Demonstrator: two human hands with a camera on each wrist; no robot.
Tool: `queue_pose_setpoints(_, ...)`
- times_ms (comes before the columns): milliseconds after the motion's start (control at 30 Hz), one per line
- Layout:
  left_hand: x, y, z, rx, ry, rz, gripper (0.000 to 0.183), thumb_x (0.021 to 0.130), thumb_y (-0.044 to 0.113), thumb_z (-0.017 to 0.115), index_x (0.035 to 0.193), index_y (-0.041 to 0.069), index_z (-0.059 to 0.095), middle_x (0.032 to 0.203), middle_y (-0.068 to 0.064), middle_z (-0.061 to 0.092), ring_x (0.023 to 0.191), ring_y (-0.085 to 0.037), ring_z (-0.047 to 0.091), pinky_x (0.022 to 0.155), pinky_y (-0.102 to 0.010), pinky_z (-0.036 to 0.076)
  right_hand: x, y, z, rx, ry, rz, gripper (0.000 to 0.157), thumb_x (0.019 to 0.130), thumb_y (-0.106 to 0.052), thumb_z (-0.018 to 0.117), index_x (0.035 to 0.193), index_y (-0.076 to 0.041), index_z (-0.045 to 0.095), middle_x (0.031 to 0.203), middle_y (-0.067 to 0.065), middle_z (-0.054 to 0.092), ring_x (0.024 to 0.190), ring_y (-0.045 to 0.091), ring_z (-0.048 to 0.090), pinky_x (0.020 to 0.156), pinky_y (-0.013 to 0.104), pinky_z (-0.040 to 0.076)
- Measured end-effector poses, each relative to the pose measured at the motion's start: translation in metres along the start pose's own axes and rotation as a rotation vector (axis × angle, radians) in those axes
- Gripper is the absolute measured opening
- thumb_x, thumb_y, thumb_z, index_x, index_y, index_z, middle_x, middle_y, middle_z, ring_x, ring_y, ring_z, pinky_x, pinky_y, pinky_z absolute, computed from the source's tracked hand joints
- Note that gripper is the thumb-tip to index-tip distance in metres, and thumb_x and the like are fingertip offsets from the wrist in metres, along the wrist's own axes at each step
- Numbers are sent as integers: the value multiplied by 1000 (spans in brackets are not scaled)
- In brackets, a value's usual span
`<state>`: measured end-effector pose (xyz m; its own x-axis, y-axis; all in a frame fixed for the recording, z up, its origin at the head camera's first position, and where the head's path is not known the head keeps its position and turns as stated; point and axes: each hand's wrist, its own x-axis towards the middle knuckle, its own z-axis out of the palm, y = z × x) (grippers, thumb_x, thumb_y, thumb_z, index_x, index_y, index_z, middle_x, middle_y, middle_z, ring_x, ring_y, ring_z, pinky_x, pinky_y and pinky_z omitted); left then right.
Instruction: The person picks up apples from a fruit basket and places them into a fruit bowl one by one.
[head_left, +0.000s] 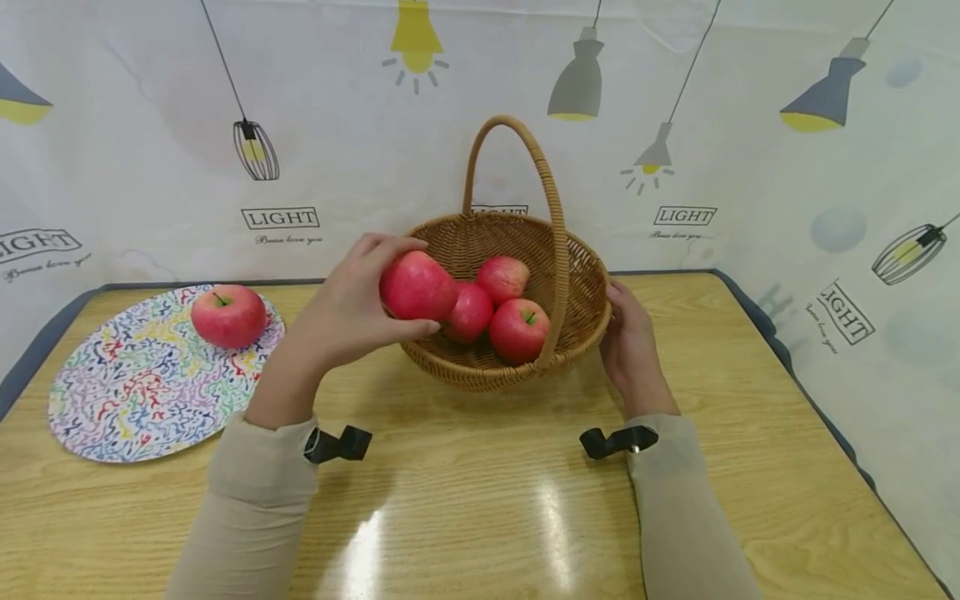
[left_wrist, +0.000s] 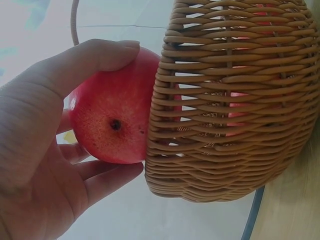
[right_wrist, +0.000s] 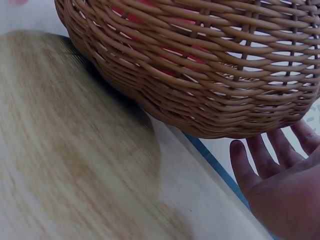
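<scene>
The left hand (head_left: 352,308) grips a red apple (head_left: 417,286), its thumb and fingers clamped round the fruit on opposite sides. This held apple is at the left rim of a wicker basket (head_left: 472,377); in the left wrist view part of it lies behind the woven wall, and its dark blossom end faces that camera. The basket stands near the middle of the back edge of the worktop (head_left: 465,483), its tall handle upright. Inside, three more apples (head_left: 519,331) sit close together, the front right one stem up. The right hand (head_left: 630,346) touches the basket's right side, its fingers slightly apart and the tips against the wicker. Toward the worktop's back left corner lies a rounded mat (head_left: 142,392) covered in multicoloured squiggles, with a single apple (head_left: 229,317) resting stem up on its back right part. Beyond the back edge hangs a pale cloth (head_left: 360,150) printed with lamps and the word LIGHT.
</scene>
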<state>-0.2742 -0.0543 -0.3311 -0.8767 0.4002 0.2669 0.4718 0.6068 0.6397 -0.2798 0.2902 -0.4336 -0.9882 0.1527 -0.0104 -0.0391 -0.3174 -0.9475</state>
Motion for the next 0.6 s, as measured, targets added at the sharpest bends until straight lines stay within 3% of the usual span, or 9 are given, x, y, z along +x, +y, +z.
queue_pose_setpoints(300, 0, 1, 3, -13, -18, -1, 81, 73, 32, 90, 143, 19, 52, 137, -7, 49, 122, -28, 57, 102, -53, 53, 0, 0, 1, -3, 19, 22, 30, 103, -28, 44, 128, -16, 57, 136, -1, 50, 140, 23, 40, 125, 43, 25)
queue_pose_setpoints(600, 2, -1, 5, -17, -21, 1, 82, 73, 32, 90, 144, 19, 51, 136, -7, 49, 122, -28, 56, 102, -53, 53, 1, -1, 1, 15, 9, 19, 28, 104, -26, 42, 125, -17, 58, 132, -3, 51, 135, 22, 42, 124, 42, 27)
